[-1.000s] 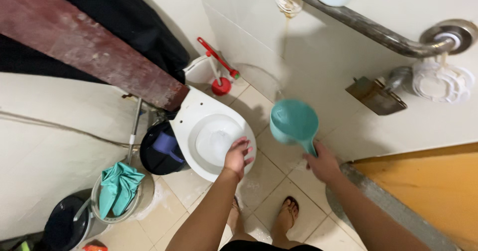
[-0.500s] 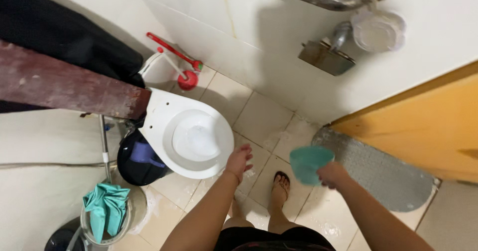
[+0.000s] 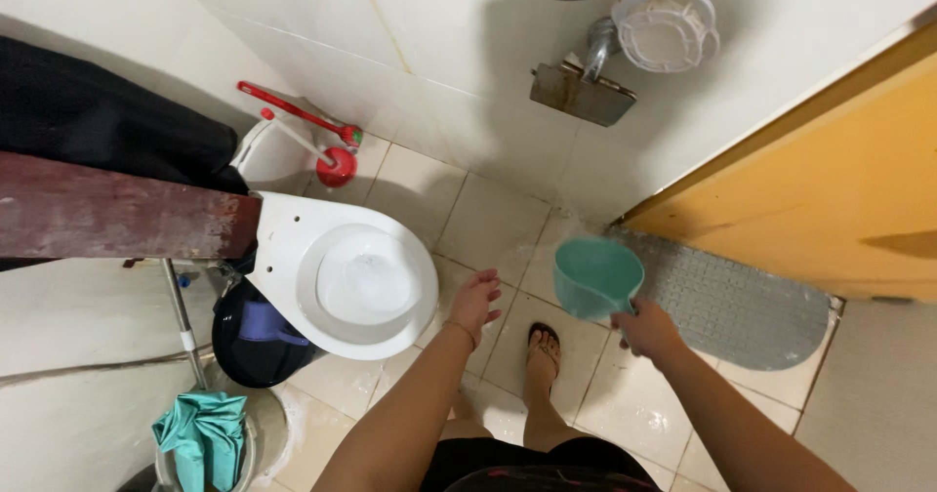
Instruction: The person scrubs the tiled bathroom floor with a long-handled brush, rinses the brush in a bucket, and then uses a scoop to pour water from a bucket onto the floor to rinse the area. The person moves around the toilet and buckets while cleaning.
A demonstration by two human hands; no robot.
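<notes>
My right hand [image 3: 646, 331] grips the handle of a teal plastic water dipper [image 3: 595, 277], held above the tiled floor in front of the grey mat. My left hand [image 3: 475, 302] hangs open with fingers spread, just right of the white toilet bowl [image 3: 342, 277], touching nothing. The bowl holds foamy water. My foot in a dark sandal [image 3: 542, 350] stands on the wet tiles between the two hands.
A red toilet brush and plunger [image 3: 327, 150] lean in the corner behind the bowl. A dark bin [image 3: 259, 341] sits left of the bowl, a bucket with a teal cloth [image 3: 205, 433] below it. A grey mat [image 3: 732, 302] lies before the orange door [image 3: 830, 189].
My left hand has come off the bowl's rim and now hovers beside it. The dipper dropped from beside the bowl toward the floor, then lifted slightly. The view shifted toward the door.
</notes>
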